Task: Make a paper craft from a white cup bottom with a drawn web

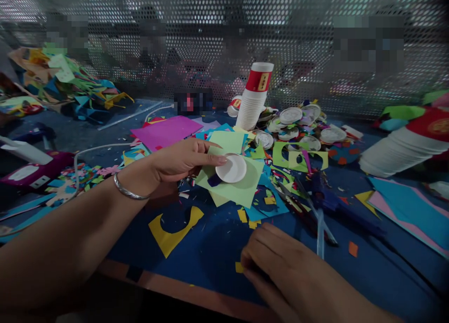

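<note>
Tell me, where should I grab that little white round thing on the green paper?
Probably its thin rim. The white disc lies nearly flat on the green paper, so nothing sticks up to wrap around. Come from the left, as the left hand does, and set your grip on that edge with fingertips.

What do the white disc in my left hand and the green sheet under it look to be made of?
The white disc looks like thin paperboard, matte, with a pressed raised rim. The green sheet looks like matte craft paper: flat, thin, cleanly cut edges.
</note>
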Tool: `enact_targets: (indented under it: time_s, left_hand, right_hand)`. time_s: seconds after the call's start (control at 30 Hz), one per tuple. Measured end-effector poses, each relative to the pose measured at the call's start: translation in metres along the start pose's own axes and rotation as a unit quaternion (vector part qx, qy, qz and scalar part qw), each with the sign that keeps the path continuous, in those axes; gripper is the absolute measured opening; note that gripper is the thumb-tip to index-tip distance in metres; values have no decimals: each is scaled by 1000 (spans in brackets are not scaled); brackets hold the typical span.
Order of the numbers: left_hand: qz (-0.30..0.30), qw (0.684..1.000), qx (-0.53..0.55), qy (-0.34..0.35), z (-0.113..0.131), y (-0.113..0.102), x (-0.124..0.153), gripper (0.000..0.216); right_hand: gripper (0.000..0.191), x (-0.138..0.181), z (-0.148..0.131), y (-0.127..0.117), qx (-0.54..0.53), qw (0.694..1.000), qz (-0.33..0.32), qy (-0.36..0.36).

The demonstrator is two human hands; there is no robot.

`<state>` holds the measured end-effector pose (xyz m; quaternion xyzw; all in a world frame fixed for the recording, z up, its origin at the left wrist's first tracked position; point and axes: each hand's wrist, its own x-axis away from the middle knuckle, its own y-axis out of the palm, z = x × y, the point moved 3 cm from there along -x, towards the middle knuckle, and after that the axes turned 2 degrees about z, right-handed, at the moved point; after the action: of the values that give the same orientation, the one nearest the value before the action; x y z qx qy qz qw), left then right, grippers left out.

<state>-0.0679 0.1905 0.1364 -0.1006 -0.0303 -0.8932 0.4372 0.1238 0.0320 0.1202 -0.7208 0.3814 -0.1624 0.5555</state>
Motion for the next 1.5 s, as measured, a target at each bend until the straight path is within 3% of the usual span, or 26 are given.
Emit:
enact_targets:
  time_s: [0.17, 0.4, 0.87, 1.07, 1.27, 1.37, 1.5]
  left_hand:
    - [-6, 1000, 6, 7, 1, 2, -1, 20]
    - [-17, 999, 34, 14, 4, 2, 1, 11]
    - [-25, 998, 51, 20, 7, -2, 2, 10]
    - [-53, 998, 38, -27, 6, 1, 6, 17]
    - [-64, 996, 52, -21, 8, 3, 7, 15]
    - [-61, 996, 61, -21, 8, 3, 7, 15]
    - [-63, 996, 60, -16, 10, 3, 7, 13]
  right_hand:
    - [22, 0, 13, 1, -9, 999, -20, 25]
    - [20, -7, 18, -2, -102, 989, -53, 97]
    - [4, -14, 49, -14, -38, 989, -70, 121]
    - [9, -9, 54, -16, -25, 990, -73, 117]
    - [14, -10, 51, -14, -38, 988, -82, 125]
    - [6, -14, 54, -17, -20, 987, -90, 132]
    - [14, -17, 56, -20, -18, 987, -85, 137]
